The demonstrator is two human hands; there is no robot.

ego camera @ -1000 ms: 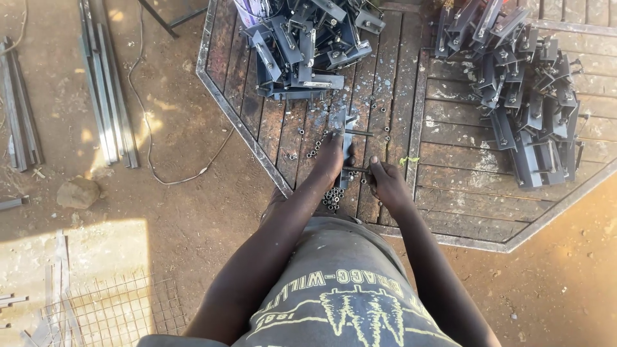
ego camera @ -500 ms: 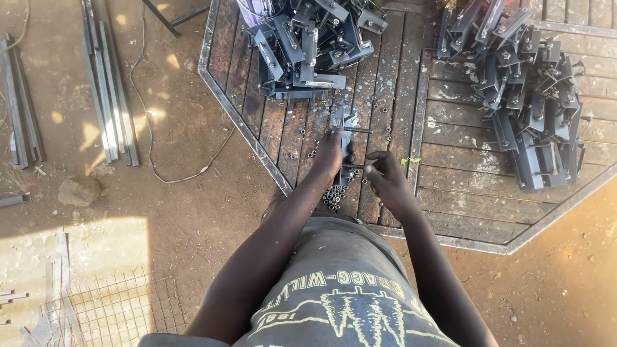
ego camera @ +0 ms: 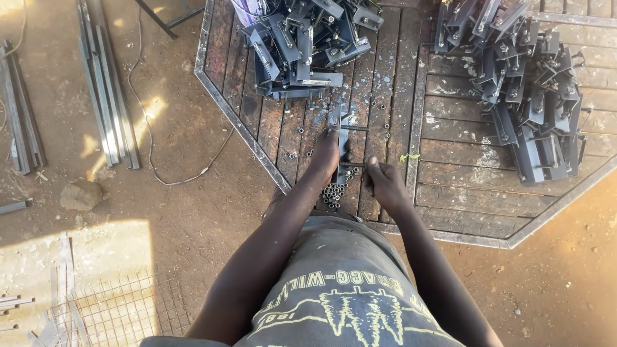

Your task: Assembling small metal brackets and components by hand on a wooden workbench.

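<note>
My left hand point(ego camera: 325, 156) grips a dark metal bracket point(ego camera: 339, 126) that lies on the wooden plank table point(ego camera: 450, 199). My right hand point(ego camera: 384, 182) is closed at the bracket's near end, on a thin bolt or rod that sticks out sideways; what the fingers pinch is too small to tell. A small heap of metal nuts point(ego camera: 333, 191) lies between my hands at the table's near edge. Loose nuts and bolts are scattered on the planks around the bracket.
A pile of dark metal brackets point(ego camera: 302, 45) sits at the far middle of the table, and a larger pile point(ego camera: 524, 90) at the right. Steel bars point(ego camera: 106, 83) and a cable point(ego camera: 167, 160) lie on the dirt at the left. Wire mesh point(ego camera: 122, 311) lies bottom left.
My right hand has shifted slightly at the bracket's near end. My left hand stays on the bracket.
</note>
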